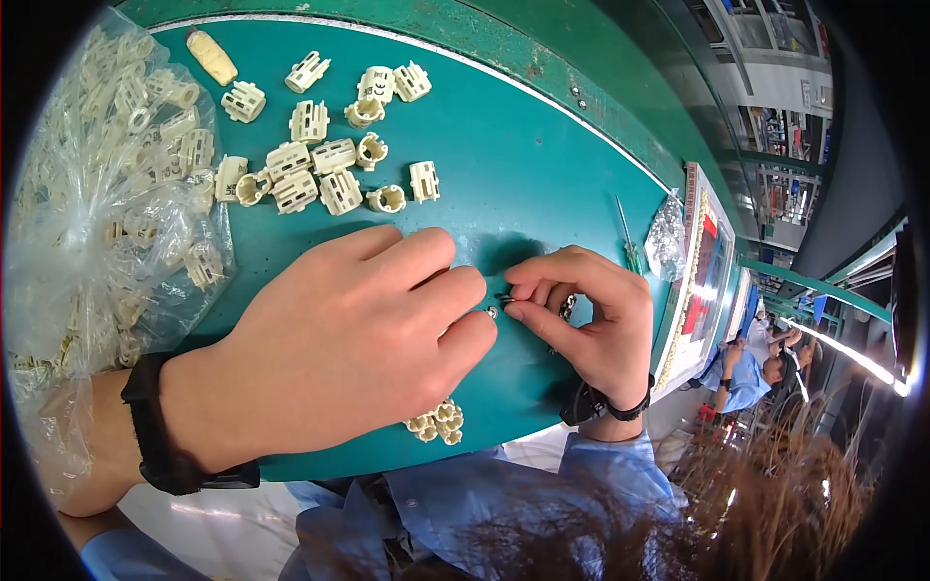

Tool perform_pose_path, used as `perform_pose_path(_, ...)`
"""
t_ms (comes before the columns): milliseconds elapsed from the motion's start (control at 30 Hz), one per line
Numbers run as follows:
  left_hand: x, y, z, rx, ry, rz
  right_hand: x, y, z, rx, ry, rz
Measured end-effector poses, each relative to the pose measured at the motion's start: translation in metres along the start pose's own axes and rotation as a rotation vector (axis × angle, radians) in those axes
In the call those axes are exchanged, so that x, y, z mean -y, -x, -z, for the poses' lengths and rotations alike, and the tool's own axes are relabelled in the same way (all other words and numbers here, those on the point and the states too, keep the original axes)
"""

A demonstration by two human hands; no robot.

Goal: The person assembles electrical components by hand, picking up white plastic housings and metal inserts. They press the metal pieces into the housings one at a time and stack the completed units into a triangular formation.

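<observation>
Apparently doing fine fingertip work, handling tiny parts between both hands above the green worktop [552, 145]. Pinching a small dark piece [505, 298] between thumb and forefinger of the right hand [599, 305], curling the other fingers in behind. Showing a few shiny metal parts [568, 307] within the bend of that hand; not telling whether held there or lying on the surface beyond. Bending the fingers of the left hand [354, 324] inward, pointing knuckles toward the right fingertips, hiding the thumb from view. Seeing a small shiny metal bit [492, 312] right at the left fingertips, just beside the dark piece; not being able to tell whether gripping it or only touching it.

Judging the step as mid-handling, with both small pieces sitting in the narrow gap between the hands. Calling next for a steady right pinch, a firm left hold and careful lining-up before any pressing; probably risking a slip or drop, given pieces so tiny.

Leaving the cream plastic parts [292, 163] untouched, lying loosely scattered beyond the left hand, beside a clear bag [87, 218] holding many more. Spotting another cream cluster [448, 421] near the worktop's close edge, plus a thin-shafted tool [634, 257] and a small clear bag [666, 237] off to the right.
</observation>
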State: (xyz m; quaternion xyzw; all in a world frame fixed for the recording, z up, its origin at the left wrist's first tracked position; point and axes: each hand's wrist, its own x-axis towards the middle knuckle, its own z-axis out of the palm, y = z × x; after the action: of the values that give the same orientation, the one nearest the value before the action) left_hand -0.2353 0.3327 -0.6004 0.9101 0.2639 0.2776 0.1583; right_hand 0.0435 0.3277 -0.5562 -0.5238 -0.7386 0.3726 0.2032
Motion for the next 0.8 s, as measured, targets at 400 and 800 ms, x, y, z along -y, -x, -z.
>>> perform_pose_path(400,-0.002,-0.002,-0.002,0.023,0.012,0.014,-0.002,0.002,0.007,0.007,0.041,0.024)
perform_pose_path(800,-0.002,-0.001,-0.004,0.013,0.023,0.01,-0.001,0.009,0.016,0.137,0.057,0.069)
